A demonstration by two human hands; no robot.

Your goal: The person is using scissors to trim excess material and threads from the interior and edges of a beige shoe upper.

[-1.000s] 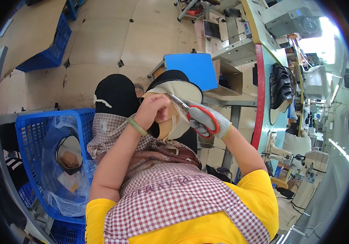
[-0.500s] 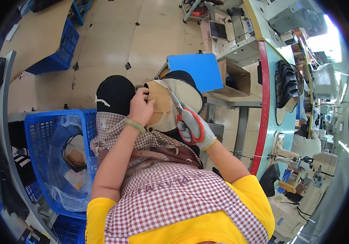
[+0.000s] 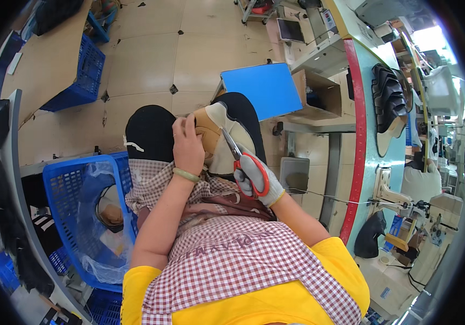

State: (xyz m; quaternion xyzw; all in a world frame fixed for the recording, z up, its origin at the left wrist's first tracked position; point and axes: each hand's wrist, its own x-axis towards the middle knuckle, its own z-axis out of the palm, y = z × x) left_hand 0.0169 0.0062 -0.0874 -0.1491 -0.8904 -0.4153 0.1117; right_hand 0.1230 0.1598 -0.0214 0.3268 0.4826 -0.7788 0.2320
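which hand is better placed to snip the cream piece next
Likely the right hand: gloved, it holds red-handled scissors, blades over the cream piece. The left hand touches the tan part.

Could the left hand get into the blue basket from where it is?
Probably yes: the blue basket stands open at the person's left, with nothing visible across its top. But the left hand is touching the tan piece, and clear plastic inside the basket might hinder it.
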